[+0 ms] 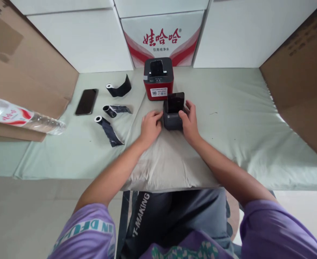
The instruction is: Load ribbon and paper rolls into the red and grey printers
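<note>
In the middle of the cloth-covered surface stands a small black printer (172,122) with a dark glossy flap or strip (175,102) upright at its top. My left hand (150,128) is curled against the printer's left side, fingertips touching it. Around its right side closes my right hand (190,123), with the thumb at the front edge. Just behind it is a red and black receipt printer (158,86), a dark strip sticking out of its top slot. Three dark paper rolls, an upper (117,89), a middle (110,111) and a lower one (107,129), lie partly unrolled to the left.
A dark phone (86,101) lies left of the rolls. At the far left a clear water bottle (20,114) lies by a cardboard box (26,68). White boxes (158,23) line the back; another cardboard wall (301,82) borders the right.
</note>
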Demonstrator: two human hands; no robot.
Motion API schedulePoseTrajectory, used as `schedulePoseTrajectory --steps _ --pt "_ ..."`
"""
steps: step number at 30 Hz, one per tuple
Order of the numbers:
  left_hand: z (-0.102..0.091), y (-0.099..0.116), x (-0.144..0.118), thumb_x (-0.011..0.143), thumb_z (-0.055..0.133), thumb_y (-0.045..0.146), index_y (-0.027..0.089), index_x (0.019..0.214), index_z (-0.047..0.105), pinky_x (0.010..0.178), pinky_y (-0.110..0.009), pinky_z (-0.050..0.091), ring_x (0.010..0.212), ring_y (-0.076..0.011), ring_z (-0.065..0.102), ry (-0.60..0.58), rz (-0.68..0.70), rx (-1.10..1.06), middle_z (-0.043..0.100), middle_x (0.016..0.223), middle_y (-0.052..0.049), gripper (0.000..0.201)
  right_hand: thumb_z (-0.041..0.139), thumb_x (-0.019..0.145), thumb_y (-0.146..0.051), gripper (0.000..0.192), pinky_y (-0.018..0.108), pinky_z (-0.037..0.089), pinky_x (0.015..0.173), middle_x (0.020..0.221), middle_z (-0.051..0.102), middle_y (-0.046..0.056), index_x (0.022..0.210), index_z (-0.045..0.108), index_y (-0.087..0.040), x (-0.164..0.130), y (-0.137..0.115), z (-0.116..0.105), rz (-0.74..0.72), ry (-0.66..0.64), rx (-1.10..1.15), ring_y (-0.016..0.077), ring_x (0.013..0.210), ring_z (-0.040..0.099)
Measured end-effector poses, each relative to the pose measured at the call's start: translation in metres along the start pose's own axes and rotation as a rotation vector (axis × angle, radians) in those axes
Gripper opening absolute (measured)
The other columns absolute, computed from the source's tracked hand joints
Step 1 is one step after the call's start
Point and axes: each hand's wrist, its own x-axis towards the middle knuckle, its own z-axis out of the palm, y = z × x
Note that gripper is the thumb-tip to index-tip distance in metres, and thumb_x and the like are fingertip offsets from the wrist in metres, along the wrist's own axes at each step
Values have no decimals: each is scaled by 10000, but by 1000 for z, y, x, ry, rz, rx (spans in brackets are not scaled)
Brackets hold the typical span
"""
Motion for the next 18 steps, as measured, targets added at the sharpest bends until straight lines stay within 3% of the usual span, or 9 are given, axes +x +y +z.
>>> schedulePoseTrajectory --steps 7,12,15,18 --pt "-6 2 2 892 459 35 236 1323 740 1008 -475 480 1218 -306 623 -64 24 102 730 1250 -107 552 613 902 -674 732 586 350 1275 1589 460 155 1482 410 -276 -2 -3 0 -14 -5 -55 336 1500 444" --pt "1 -10 4 865 480 45 270 1201 798 989 -480 490 1147 -300 654 86 9 -46 751 1147 -85 514 542 932 -513 551 545 455 1195 1525 528 124 1422 439 -283 5 -4 -5 -4 -26 -86 291 1402 541" --pt "0 -14 5 849 514 55 272 1108 811 1007 -484 491 1120 -296 666 191 21 -122 752 1119 -73 450 500 898 -379 343 514 539 1077 1298 669 90 1219 545 -268 10 -9 -10 73 45 -94 268 1213 643" --pt "-4 -12 5 847 514 55 255 1001 798 1026 -475 491 1106 -282 675 198 53 -165 754 1093 -65 380 475 871 -324 197 456 579 955 1004 703 41 1007 599 -256 12 -17 -15 91 55 -129 239 1008 675"
